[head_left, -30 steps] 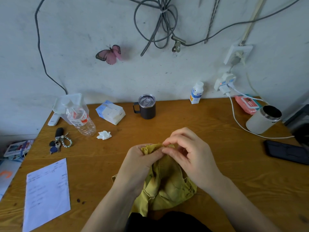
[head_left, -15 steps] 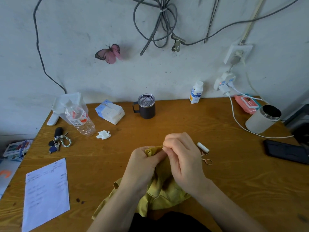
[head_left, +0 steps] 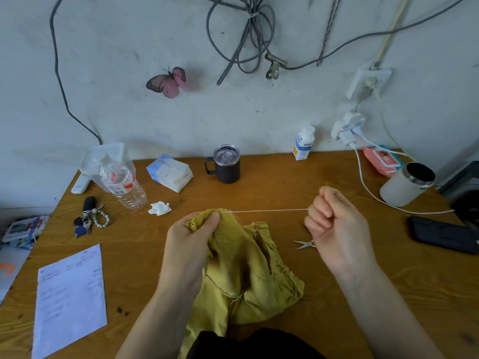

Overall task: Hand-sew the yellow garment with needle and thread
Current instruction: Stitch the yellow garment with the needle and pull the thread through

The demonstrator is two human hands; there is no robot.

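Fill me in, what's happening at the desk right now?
A person is mid-stitch. The left hand grips the top edge of the yellow garment, and the right hand pinches a white thread stretched taut from that edge to the right. The needle cannot be made out. Small scissors lie beside the right hand.

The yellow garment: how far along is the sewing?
Done: a thin white thread is anchored in the crumpled yellow fabric garment. In hand: the left hand pinches its frilled edge while the right hand pulls the thread taut. Left: finishing the seam, which is hidden, then probably snipping with the small metal scissors nearby.
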